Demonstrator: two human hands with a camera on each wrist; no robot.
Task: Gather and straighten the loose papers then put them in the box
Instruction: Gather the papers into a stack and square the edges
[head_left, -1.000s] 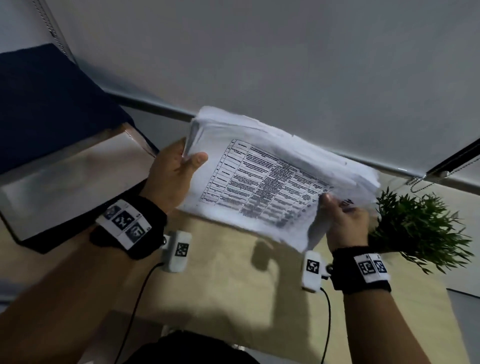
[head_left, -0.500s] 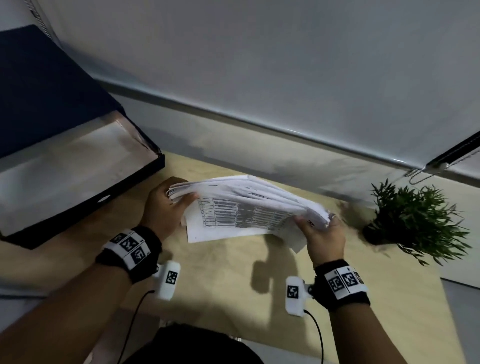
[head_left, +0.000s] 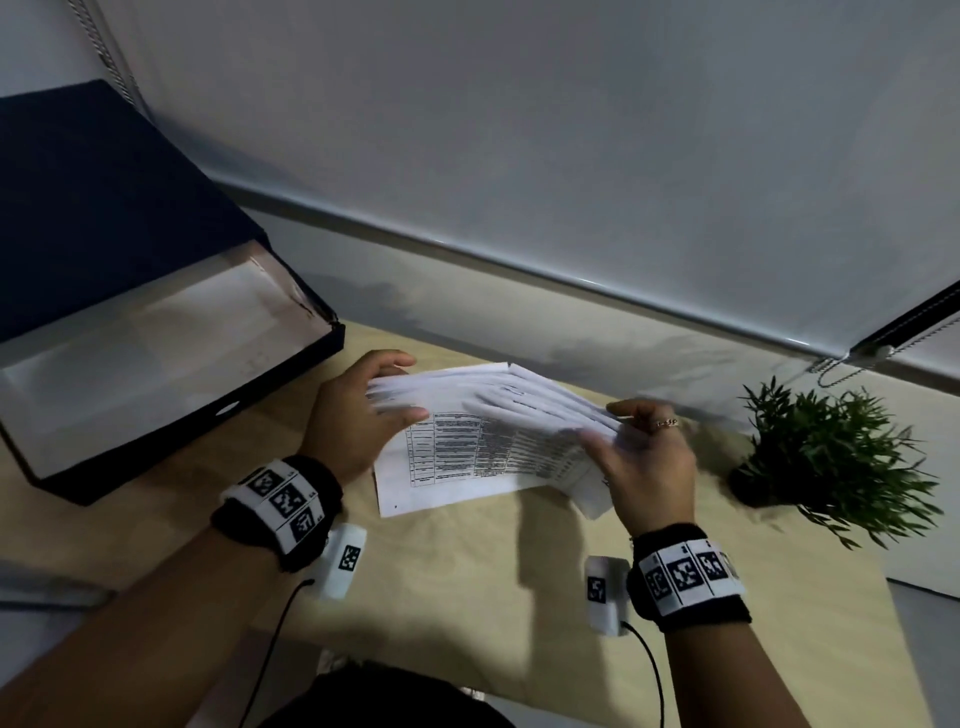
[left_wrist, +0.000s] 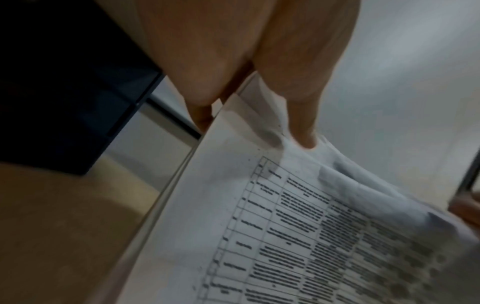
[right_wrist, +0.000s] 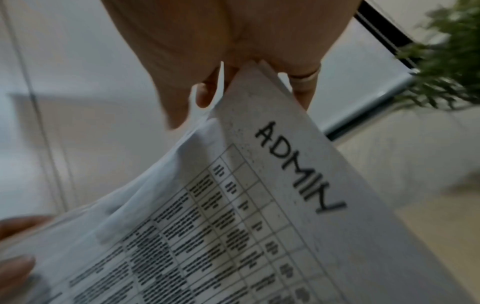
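White-lined and open, the box (head_left: 156, 358) waits at far left, its dark lid up behind it. Beside it my left hand (head_left: 358, 415) pinches one end of the papers (head_left: 493, 431), thumb on top; my right hand (head_left: 644, 462) clamps the other, near the plant (head_left: 831, 457). A second ago I held the stack up; now I've brought it down onto the wooden surface (head_left: 467, 597). Edges remain fanned, so I judge more squaring is needed before boxing.

The fanned stack of white printed papers (head_left: 483, 441), a second ago raised upright between the left hand (head_left: 358, 415) and right hand (head_left: 644, 467), has dropped toward 6 o'clock, flat onto the pale wooden worktop (head_left: 467, 597).
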